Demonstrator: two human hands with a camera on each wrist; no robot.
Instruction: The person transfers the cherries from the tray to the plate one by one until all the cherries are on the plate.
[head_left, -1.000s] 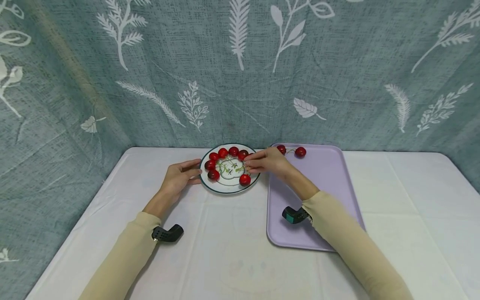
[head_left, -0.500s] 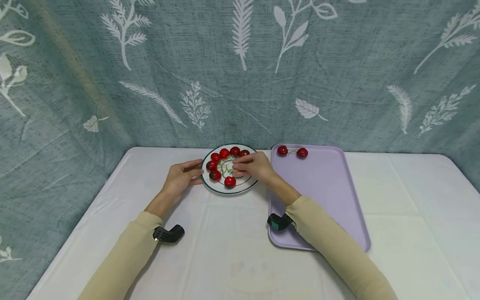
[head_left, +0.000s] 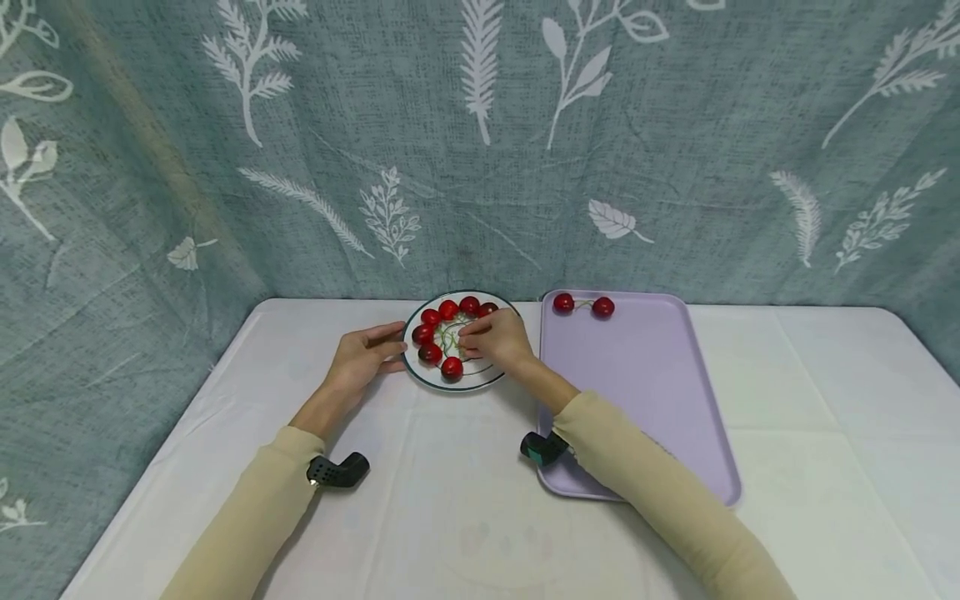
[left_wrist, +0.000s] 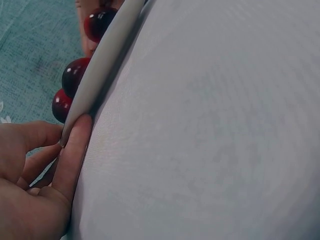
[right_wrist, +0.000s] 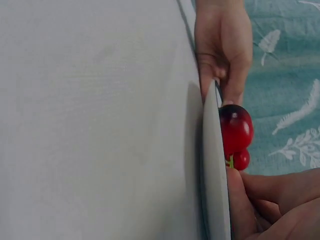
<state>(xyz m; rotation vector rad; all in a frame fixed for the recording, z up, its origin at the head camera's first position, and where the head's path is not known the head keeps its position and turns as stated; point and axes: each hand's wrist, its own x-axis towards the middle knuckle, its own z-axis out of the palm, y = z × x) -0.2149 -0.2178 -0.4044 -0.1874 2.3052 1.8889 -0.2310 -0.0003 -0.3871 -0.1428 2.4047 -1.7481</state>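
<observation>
A white plate (head_left: 474, 382) with a dark green rim stands near the back of the table. Several red cherries (head_left: 430, 354) form an arc along its left and far side, stems toward the middle. My left hand (head_left: 356, 360) grips the plate's left edge; in the left wrist view a finger lies under the rim. Over the plate's right part, my right hand (head_left: 501, 340) pinches the green stem of a cherry (head_left: 452, 369) at the near side. That cherry shows dark and red in the right wrist view, beside the fingertips (right_wrist: 235, 182). The right hand hides part of the plate.
A purple tray (head_left: 630, 375) lies right of the plate, under the right forearm. Two cherries (head_left: 583, 306) joined by stems rest at its far left corner. A patterned green curtain (head_left: 465, 208) hangs behind the white-covered table (head_left: 420, 500).
My right hand has moved left across the plate, carrying the cherry from the right side to the near middle, close to the arc's lower end. The left hand stays at the plate's edge.
</observation>
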